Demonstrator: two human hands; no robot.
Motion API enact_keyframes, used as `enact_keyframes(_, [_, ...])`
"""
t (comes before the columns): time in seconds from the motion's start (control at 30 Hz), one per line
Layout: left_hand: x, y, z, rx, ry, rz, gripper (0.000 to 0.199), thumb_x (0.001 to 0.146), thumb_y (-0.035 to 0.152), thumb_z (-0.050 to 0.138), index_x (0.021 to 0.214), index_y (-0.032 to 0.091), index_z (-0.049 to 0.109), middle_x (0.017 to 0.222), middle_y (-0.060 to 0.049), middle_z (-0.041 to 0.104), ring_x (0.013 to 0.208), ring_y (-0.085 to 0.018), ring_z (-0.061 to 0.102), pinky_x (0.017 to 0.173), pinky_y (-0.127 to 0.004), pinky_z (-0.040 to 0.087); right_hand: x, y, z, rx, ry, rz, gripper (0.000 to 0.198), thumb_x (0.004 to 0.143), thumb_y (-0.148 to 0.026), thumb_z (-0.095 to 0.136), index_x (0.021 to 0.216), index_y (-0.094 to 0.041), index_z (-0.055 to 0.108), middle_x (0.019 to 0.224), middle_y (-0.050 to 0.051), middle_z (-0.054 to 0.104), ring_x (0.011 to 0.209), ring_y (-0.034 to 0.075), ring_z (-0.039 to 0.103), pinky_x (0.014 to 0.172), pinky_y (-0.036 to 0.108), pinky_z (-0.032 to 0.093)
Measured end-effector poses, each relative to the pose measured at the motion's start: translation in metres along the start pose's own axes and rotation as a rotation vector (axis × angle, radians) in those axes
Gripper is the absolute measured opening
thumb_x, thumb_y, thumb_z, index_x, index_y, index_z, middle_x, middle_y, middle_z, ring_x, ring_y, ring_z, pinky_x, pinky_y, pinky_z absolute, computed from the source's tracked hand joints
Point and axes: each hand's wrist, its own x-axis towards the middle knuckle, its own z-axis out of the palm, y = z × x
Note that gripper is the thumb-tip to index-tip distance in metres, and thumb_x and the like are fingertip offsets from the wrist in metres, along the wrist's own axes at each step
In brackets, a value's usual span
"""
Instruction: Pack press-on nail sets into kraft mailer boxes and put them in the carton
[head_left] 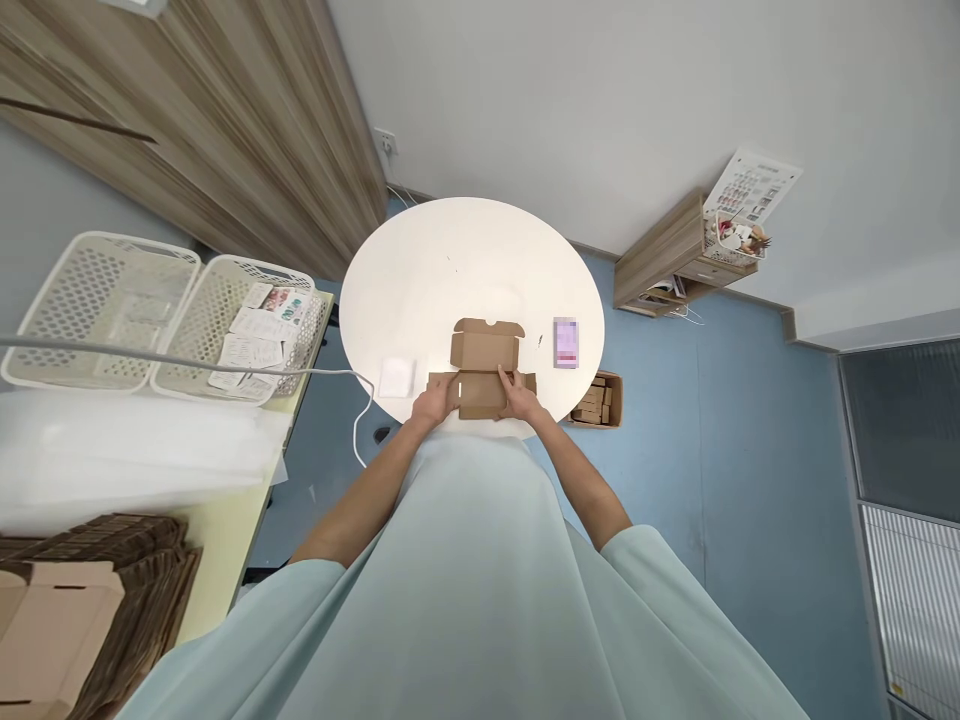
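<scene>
Carton (484, 352), brown and unfolded, lay at 6 o'clock on the round white table (465, 240), its back panel and notched flap pointing toward 12 o'clock and side flaps spread toward 9 and 3. The left hand (433, 401) held it at its 9 o'clock end, thumb and fingers closed narrowly on the side flap; the fingertips underneath were hidden. The right hand (520, 401) gripped the 3 o'clock end, its thumb laid on the board near the crease and the forefinger a narrow gap away; how the other fingers were placed I could not tell.

A flat white stack (397, 377) sat at about 8 o'clock on the table, just beside the left hand. Between 3 and 4 o'clock lay a lilac packet (566, 343), its print blurred, apart from the carton. Off the table edge at 4 o'clock stood an open box (616, 400) filled with small brown boxes (592, 405).

At 9 o'clock, well apart from the hands, two white baskets (304, 345) rested on a side table (214, 560), the nearer one holding papers (251, 350). Flattened cardboard (60, 620) was piled at 8 o'clock. A wooden shelf unit (660, 255) stood between 2 and 3.
</scene>
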Motion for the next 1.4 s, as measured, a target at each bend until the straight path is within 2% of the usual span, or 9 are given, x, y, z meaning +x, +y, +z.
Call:
enact_keyframes(0.47, [-0.002, 0.006, 0.001, 0.067, -0.018, -0.004, 0.064, 0.104, 0.035, 0.058, 0.166, 0.029, 0.044, 0.16, -0.017, 0.056, 0.134, -0.034, 0.067, 0.102, -0.041, 0.058, -0.001, 0.006, -0.005, 0.055, -0.038, -0.04, 0.15, 0.07, -0.04, 0.103, 0.179, -0.037, -0.001, 0.183, 0.025, 0.005, 0.163, 0.043, 0.039, 0.123, 0.053, 0.048])
enact_keyframes(0.7, [-0.002, -0.004, 0.004, 0.039, -0.001, 0.034, 0.063, 0.098, 0.017, 0.056, 0.16, 0.029, 0.053, 0.158, -0.012, 0.06, 0.135, -0.029, 0.067, 0.106, -0.036, 0.055, 0.003, 0.006, -0.019, 0.081, -0.016, -0.036, 0.119, 0.086, -0.038, 0.093, 0.179, -0.035, 0.018, 0.179, 0.022, 0.022, 0.146, 0.041, 0.059, 0.119, 0.047, 0.05])
enact_keyframes(0.77, [-0.004, -0.012, 0.006, 0.022, 0.06, 0.019, 0.058, 0.098, 0.016, 0.054, 0.156, 0.027, 0.056, 0.153, -0.013, 0.062, 0.131, -0.028, 0.068, 0.101, -0.035, 0.056, 0.004, 0.005, -0.02, 0.066, -0.007, -0.036, 0.113, 0.089, -0.036, 0.089, 0.178, -0.034, 0.019, 0.178, 0.021, 0.025, 0.147, 0.041, 0.059, 0.118, 0.047, 0.05])
enact_keyframes(0.9, [-0.004, -0.031, 0.015, -0.036, 0.436, -0.053, 0.034, 0.098, 0.022, 0.057, 0.13, 0.016, 0.068, 0.126, -0.018, 0.068, 0.105, -0.028, 0.072, 0.077, -0.034, 0.056, 0.005, 0.003, -0.018, 0.06, -0.012, -0.025, 0.108, 0.093, -0.033, 0.084, 0.178, -0.034, 0.018, 0.177, 0.02, 0.027, 0.148, 0.04, 0.057, 0.116, 0.045, 0.051])
enact_keyframes(0.97, [-0.002, -0.037, 0.019, -0.068, 0.538, -0.05, 0.021, 0.097, 0.026, 0.06, 0.112, 0.015, 0.07, 0.11, -0.014, 0.069, 0.092, -0.024, 0.07, 0.071, -0.033, 0.053, 0.004, 0.002, -0.017, 0.068, -0.011, -0.02, 0.108, 0.093, -0.032, 0.084, 0.178, -0.034, 0.018, 0.177, 0.02, 0.027, 0.147, 0.039, 0.058, 0.115, 0.045, 0.052])
enact_keyframes(1.07, [-0.001, -0.033, 0.021, -0.078, 0.5, -0.086, 0.016, 0.098, 0.028, 0.058, 0.096, 0.017, 0.07, 0.101, -0.012, 0.069, 0.086, -0.023, 0.07, 0.072, -0.034, 0.054, 0.003, 0.002, -0.015, 0.092, 0.001, -0.022, 0.108, 0.092, -0.03, 0.084, 0.178, -0.034, 0.019, 0.176, 0.02, 0.029, 0.146, 0.038, 0.059, 0.115, 0.046, 0.052])
enact_keyframes(1.17, [-0.003, -0.011, 0.016, -0.086, 0.398, -0.165, 0.017, 0.099, 0.028, 0.058, 0.095, 0.019, 0.071, 0.111, -0.015, 0.072, 0.094, -0.029, 0.074, 0.078, -0.039, 0.057, 0.003, 0.001, -0.016, 0.09, 0.0, -0.02, 0.112, 0.089, -0.03, 0.087, 0.178, -0.033, 0.019, 0.177, 0.021, 0.028, 0.146, 0.038, 0.059, 0.117, 0.047, 0.051])
enact_keyframes(1.23, [-0.006, 0.007, 0.011, -0.101, 0.266, -0.247, 0.02, 0.102, 0.029, 0.054, 0.109, 0.02, 0.071, 0.123, -0.016, 0.073, 0.108, -0.031, 0.075, 0.086, -0.039, 0.058, 0.004, 0.0, -0.018, 0.07, -0.011, -0.017, 0.114, 0.089, -0.031, 0.088, 0.178, -0.033, 0.017, 0.177, 0.022, 0.027, 0.147, 0.039, 0.058, 0.118, 0.047, 0.051])
enact_keyframes(1.4, [-0.009, 0.025, -0.004, -0.112, 0.242, -0.428, 0.043, 0.106, 0.041, 0.057, 0.137, 0.011, 0.06, 0.134, -0.024, 0.072, 0.121, -0.037, 0.073, 0.089, -0.041, 0.057, 0.003, -0.005, -0.023, 0.031, -0.029, -0.012, 0.114, 0.091, -0.032, 0.089, 0.178, -0.031, 0.016, 0.175, 0.021, 0.029, 0.147, 0.038, 0.058, 0.117, 0.044, 0.051])
